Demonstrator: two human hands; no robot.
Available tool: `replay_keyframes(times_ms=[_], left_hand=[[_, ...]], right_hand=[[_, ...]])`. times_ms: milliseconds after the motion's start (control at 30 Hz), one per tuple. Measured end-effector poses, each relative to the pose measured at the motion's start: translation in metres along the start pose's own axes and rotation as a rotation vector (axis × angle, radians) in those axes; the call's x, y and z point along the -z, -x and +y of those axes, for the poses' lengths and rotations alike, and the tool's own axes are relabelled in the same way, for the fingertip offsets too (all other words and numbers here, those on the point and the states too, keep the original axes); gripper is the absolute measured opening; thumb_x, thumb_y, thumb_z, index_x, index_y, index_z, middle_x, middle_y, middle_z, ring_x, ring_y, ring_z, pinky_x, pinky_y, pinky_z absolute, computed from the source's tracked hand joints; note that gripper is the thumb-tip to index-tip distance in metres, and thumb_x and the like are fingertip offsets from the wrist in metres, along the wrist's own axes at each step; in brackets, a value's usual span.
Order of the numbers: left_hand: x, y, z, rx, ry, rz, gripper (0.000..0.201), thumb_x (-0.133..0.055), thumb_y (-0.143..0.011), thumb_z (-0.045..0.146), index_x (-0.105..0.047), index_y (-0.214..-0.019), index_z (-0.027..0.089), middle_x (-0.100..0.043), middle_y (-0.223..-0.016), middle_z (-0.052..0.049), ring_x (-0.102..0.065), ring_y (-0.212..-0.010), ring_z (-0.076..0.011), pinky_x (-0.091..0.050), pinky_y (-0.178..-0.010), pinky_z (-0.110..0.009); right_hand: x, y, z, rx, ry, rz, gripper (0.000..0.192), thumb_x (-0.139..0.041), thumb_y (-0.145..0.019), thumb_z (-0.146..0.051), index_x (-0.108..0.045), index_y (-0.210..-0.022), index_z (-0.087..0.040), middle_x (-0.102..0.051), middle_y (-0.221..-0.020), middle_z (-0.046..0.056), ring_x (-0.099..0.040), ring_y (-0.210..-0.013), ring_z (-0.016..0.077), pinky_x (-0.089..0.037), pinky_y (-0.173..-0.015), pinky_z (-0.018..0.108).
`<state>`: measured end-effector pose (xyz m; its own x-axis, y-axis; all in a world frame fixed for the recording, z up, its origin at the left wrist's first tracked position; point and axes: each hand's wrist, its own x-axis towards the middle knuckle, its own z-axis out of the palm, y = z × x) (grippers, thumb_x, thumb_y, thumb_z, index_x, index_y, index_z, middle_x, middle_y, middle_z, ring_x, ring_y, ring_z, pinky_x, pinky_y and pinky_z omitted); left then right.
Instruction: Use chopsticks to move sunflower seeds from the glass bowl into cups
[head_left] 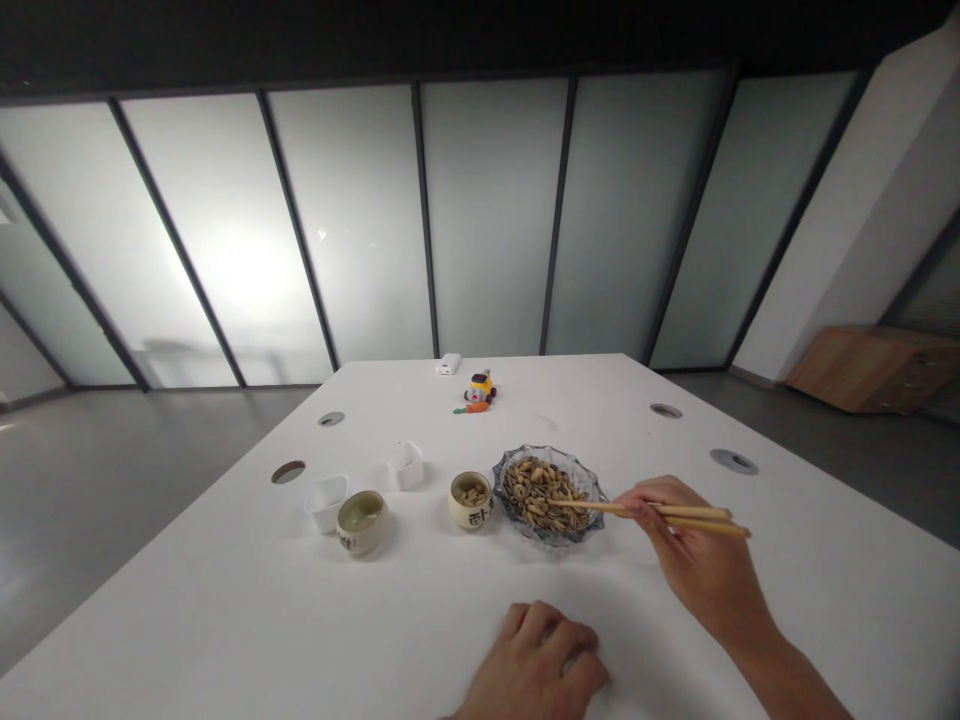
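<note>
A pair of wooden chopsticks [690, 513] is gripped in my right hand [694, 550]. Their tips reach into a clear scalloped glass bowl [592, 480], among striped sunflower seeds and peanuts [540, 490]. Whether the tips pinch a piece is too small to tell. Just left of the bowl stands a small cream cup [471, 512] with dark characters and some peanuts [472, 495] inside. My left hand [538, 660] rests on the table in front of the bowl, fingers loosely bent and apart, holding nothing.
On the white table [300, 630], a second cream cup [362, 525] and two white plastic containers [328, 503] stand at the left. Farther back are an orange toy carrot [477, 408], a yellow toy vehicle [481, 386] and a white device [448, 364]. Round holes [288, 472] pierce the tabletop near its sides.
</note>
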<state>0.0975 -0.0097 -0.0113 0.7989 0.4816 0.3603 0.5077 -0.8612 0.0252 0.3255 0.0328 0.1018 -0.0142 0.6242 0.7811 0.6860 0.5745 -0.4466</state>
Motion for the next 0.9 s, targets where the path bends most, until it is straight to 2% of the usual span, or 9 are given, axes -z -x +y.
replay_keyframes(times_ms=[233,400,600,900], left_hand=[[-0.0005,-0.0004,-0.0002,-0.002,-0.013,0.026,0.019,-0.068,-0.107,0.041,-0.062,-0.113,0.023,-0.070,-0.129,0.002,-0.059,-0.106,-0.0219,-0.047,-0.089,-0.035],[0.0034,-0.0005,0.0010,0.004,0.000,-0.016,0.041,-0.067,-0.104,0.062,-0.064,-0.115,0.023,-0.069,-0.130,0.000,-0.058,-0.109,-0.0233,-0.047,-0.090,-0.036],[0.0029,0.0002,0.0009,0.002,-0.007,0.005,0.017,-0.066,-0.108,0.038,-0.063,-0.113,0.022,-0.070,-0.128,0.000,-0.058,-0.107,-0.0218,-0.047,-0.090,-0.035],[0.0020,0.0017,0.0004,0.002,-0.011,0.028,0.018,-0.067,-0.108,0.039,-0.061,-0.113,0.023,-0.070,-0.128,0.002,-0.059,-0.106,-0.0218,-0.047,-0.088,-0.034]], right_hand=[[0.0005,0.0008,0.0041,-0.042,0.026,-0.042,0.050,-0.054,-0.104,-0.061,-0.070,-0.075,-0.024,-0.072,-0.072,0.002,-0.071,-0.063,0.0173,-0.054,-0.058,0.026],[-0.0032,0.0028,0.0044,-0.038,0.038,-0.072,0.047,-0.057,-0.104,-0.060,-0.068,-0.075,-0.024,-0.070,-0.072,0.001,-0.068,-0.060,0.0163,-0.051,-0.056,0.026],[-0.0038,0.0015,-0.0003,-0.028,0.008,-0.094,0.044,-0.057,-0.104,-0.057,-0.071,-0.078,-0.024,-0.072,-0.074,0.002,-0.069,-0.064,0.0175,-0.053,-0.059,0.027],[-0.0043,0.0032,-0.0001,-0.042,-0.008,-0.096,0.044,-0.057,-0.104,-0.056,-0.071,-0.077,-0.024,-0.073,-0.076,0.003,-0.072,-0.067,0.0185,-0.056,-0.061,0.027]])
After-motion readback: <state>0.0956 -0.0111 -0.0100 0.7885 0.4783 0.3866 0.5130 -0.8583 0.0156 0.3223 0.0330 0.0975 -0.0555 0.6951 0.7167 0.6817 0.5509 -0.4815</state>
